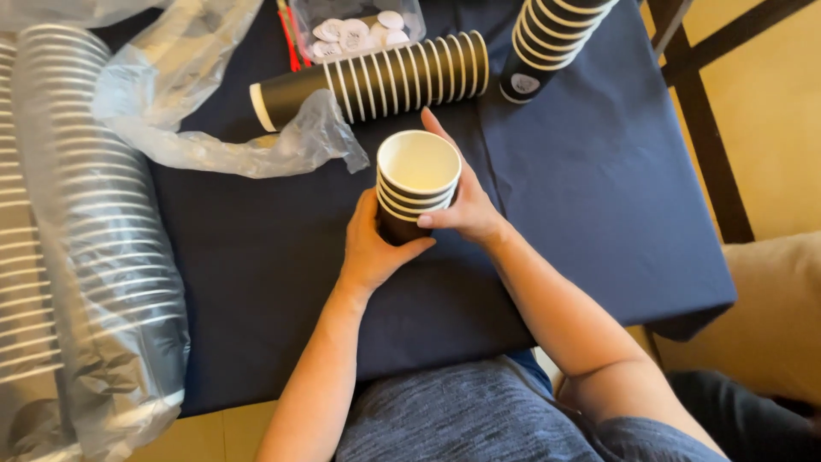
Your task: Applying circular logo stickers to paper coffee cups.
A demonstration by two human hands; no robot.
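Short stack of dark, white-rimmed paper cups (416,184), upright, fingers of left hand (373,250) and right hand (466,210) clamped around it.

I have a single view, from the camera worn on the person's head, looking steeply down and slightly forward over the lap onto the navy tablecloth (599,197). It sits close: both forearms rise from the bottom edge, and the left hand (372,248) and right hand (466,210) meet near the middle of the frame, over that cloth. The cloth's far edge is cut off at the top, its right edge and near right corner fall inside the frame, and its left side runs out of frame. No second view overlaps this one
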